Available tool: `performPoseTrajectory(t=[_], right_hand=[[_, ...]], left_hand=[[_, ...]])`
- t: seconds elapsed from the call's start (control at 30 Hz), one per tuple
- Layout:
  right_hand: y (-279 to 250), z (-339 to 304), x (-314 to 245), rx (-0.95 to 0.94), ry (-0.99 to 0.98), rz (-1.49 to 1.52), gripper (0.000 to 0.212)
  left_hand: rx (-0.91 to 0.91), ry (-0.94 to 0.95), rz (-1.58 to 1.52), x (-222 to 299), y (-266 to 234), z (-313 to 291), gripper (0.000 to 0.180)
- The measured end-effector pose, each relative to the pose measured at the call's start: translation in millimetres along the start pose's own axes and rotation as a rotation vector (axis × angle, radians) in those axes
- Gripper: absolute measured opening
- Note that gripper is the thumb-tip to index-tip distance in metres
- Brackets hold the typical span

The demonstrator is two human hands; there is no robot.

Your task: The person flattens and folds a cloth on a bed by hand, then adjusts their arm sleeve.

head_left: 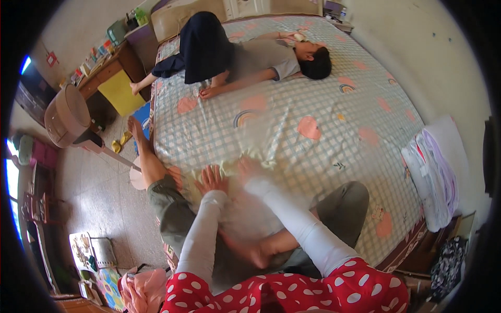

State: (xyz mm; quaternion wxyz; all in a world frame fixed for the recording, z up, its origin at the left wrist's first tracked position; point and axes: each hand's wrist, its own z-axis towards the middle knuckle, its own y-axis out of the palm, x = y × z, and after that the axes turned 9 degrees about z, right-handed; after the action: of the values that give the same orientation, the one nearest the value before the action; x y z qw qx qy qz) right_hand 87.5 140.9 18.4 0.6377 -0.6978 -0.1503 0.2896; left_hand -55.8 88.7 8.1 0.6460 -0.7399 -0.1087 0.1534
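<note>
- Soft, fairly bright light all round, and the harshest of it sits far left of the hands: glowing blue-white vertical strips (12,175), burned out completely!
- Glare there too, a pale sheen sliding across the grey speckled stone floor (112,193), left of the grip.
- Gentle gloss on the creases of the pale checked fabric bedsheet (323,167), just beyond the hands; shadows soft.
- And here's the trouble: a cloudy smear veils the bare, white-sleeved right hand (249,169), its fingers washed out, while the bare, white-sleeved left hand (211,180) reads crisper.
- More haze, beyond and nearer than the grip.
- Heavy fisheye bending outward, black corners all round.
</note>
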Motion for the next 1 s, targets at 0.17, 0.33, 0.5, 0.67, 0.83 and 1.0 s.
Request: performPoseTrajectory(t=[0.17, 0.33, 0.5, 0.67, 0.83, 1.0], right_hand=[[46.7, -46.3, -8.6, 0.009, -0.022, 0.249, 0.052], [91.8, -86.2, -4.6, 0.384, -0.171, 0.255, 0.049], [75.4, -109.6, -23.9, 0.418, -0.105, 0.377, 0.027], [57.6, -115.7, -19.9, 0.469, -0.131, 0.557, 0.017], [-1.9, -95.3, -37.0, 0.411, -0.184, 0.664, 0.016], [-31.3, -28.0, -2.1, 0.560, -0.206, 0.492, 0.027]], left_hand=[[0.054, 0.046, 0.033, -6.3, 18.8, -62.3, 0.061], [0.091, 0.140, 0.037, -4.4, 23.9, -102.4, 0.066], [0.014, 0.169, 0.068, -10.5, 25.3, -117.8, 0.065], [0.347, 0.269, -0.250, -14.6, 31.0, -115.7, 0.037], [0.157, 0.179, -0.335, -36.8, 27.7, -99.4, 0.032], [0.455, 0.268, -0.591, -14.0, -33.0, -23.2, 0.033]])
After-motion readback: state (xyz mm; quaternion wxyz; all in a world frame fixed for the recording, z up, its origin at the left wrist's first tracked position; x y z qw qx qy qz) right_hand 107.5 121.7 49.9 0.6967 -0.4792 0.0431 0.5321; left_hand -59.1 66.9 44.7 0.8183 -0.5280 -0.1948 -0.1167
